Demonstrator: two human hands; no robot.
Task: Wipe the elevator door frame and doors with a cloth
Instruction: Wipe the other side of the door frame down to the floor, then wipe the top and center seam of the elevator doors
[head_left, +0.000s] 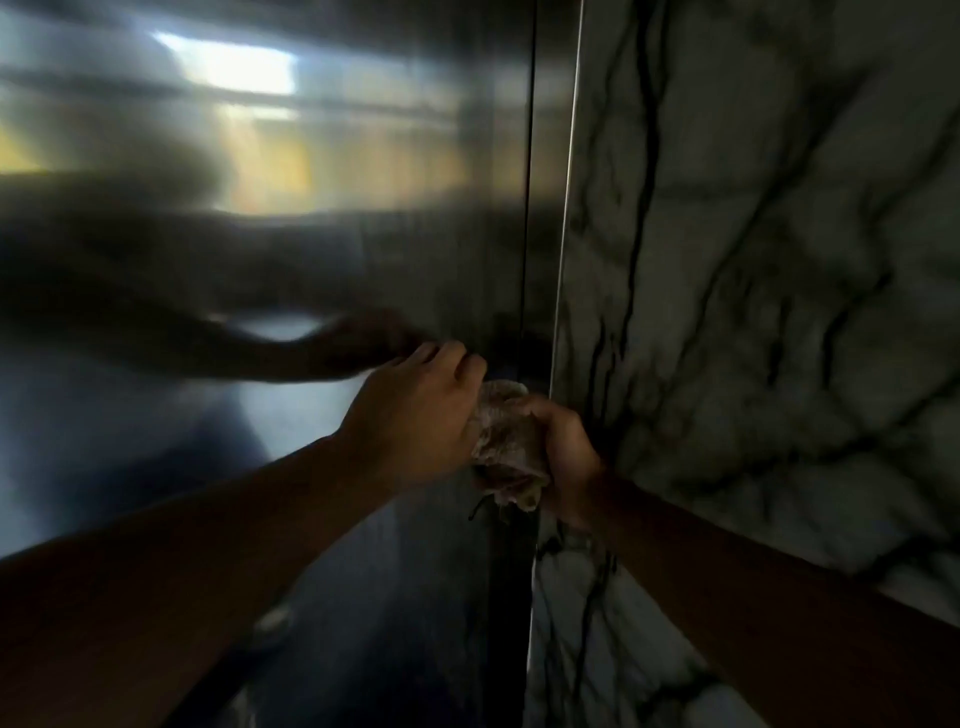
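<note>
A brushed steel elevator door (260, 260) fills the left and middle of the head view. It mirrors my arm and a bright ceiling light. Its metal door frame (545, 291) runs top to bottom just right of the middle, behind a dark gap. A crumpled beige cloth (506, 441) is bunched against the door right beside the frame. My left hand (415, 410) grips the cloth's left side with curled fingers. My right hand (563, 462) clutches its right and lower part, next to the frame's edge. A loose corner of cloth hangs below both hands.
A white marble wall (779, 312) with dark veins covers the right side and meets the frame at a thin bright metal strip. The place is dim.
</note>
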